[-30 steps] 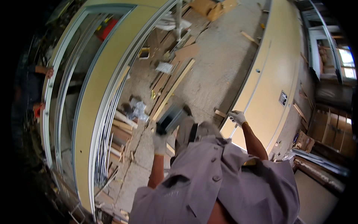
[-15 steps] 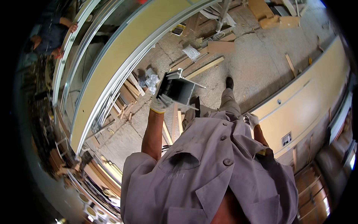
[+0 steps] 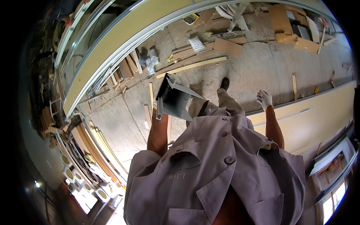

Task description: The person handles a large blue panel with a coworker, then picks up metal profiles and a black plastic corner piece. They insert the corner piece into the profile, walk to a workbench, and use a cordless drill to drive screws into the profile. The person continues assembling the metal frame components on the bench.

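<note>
A grey metal profile [image 3: 175, 98], angular and channel-shaped with thin flanges, is carried at my left side, its cut end turned up toward me. My left hand [image 3: 154, 106], in a pale glove, is closed on it, though the profile hides most of the fingers. My right hand [image 3: 264, 98], in a white glove, hangs out to the right with its fingers apart and nothing in it. Near that hand lies a long cream door-like panel [image 3: 288, 125] with a dark edge.
Long cream panels with metal edging [image 3: 112, 50] stretch along the left and far side. Wooden strips [image 3: 195, 66], a brown board [image 3: 228, 45] and plastic wrap [image 3: 151, 62] litter the concrete floor. Cardboard [image 3: 280, 20] lies far right. Stacked lengths [image 3: 101, 146] stand at lower left.
My right hand has swung forward, away from the cream panel's edge. The profile has tilted and shifted slightly nearer. The floor view has shifted as I step, and the person at far left is mostly out of view.
</note>
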Available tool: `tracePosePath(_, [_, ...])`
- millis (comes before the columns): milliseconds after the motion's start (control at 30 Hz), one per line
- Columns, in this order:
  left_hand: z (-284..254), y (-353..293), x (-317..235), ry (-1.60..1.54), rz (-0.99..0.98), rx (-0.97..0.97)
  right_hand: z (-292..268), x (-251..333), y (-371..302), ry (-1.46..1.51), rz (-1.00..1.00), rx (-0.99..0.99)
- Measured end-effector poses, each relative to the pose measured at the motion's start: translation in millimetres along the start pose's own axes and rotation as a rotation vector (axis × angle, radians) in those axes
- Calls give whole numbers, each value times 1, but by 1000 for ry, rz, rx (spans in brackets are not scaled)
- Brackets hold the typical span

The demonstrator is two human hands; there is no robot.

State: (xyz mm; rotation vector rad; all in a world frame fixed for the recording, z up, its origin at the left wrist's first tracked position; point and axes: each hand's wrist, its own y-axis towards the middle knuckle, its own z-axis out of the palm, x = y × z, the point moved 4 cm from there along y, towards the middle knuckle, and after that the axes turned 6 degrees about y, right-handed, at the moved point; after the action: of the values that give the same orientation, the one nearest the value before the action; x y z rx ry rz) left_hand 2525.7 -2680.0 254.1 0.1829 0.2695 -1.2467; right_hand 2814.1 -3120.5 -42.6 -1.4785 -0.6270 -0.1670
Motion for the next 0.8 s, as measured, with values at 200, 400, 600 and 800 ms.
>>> tracePosePath(200, [-78,-71,2,153,89,-353,15,-48,13,-146,150,126])
tracePosePath(400, [-102,-180,-2,685,261,-514,81,-43,-3,-459,58,225])
tracePosePath(600, [-183,-306,49,305,110,-830,188,-38,-9,-973,-305,274])
tracePosePath(800, [-272,-357,50,246,101,-1004,373,-139,81,-1378,-415,483])
